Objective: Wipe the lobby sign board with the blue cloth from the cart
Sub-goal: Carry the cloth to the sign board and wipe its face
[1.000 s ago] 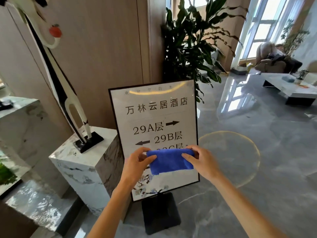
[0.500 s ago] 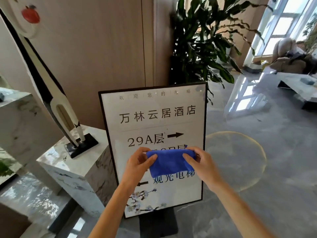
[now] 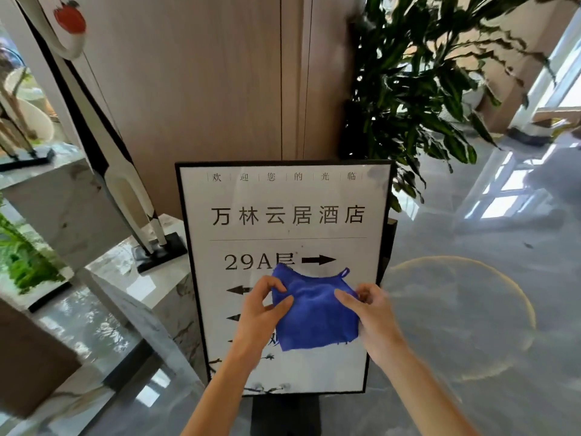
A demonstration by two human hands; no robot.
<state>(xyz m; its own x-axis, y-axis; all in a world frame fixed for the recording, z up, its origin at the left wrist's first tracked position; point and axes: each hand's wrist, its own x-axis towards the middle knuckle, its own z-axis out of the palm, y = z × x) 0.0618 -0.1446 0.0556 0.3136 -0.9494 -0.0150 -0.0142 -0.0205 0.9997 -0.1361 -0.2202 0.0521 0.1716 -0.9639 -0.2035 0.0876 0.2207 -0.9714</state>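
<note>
1. Blue cloth (image 3: pixel 316 313), one piece, hangs before the lower half of the single sign (image 3: pixel 284 215).
2. Left hand (image 3: pixel 262 313) pinches its left edge.
3. Right hand (image 3: pixel 371 316) pinches its right edge.
4. One plant (image 3: pixel 418 89) stands behind the sign.

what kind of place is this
Most likely a hotel lobby: a standing sign board with floor numbers and arrows, a polished stone floor, a tall potted plant, and a sculpture on a marble plinth.
</note>
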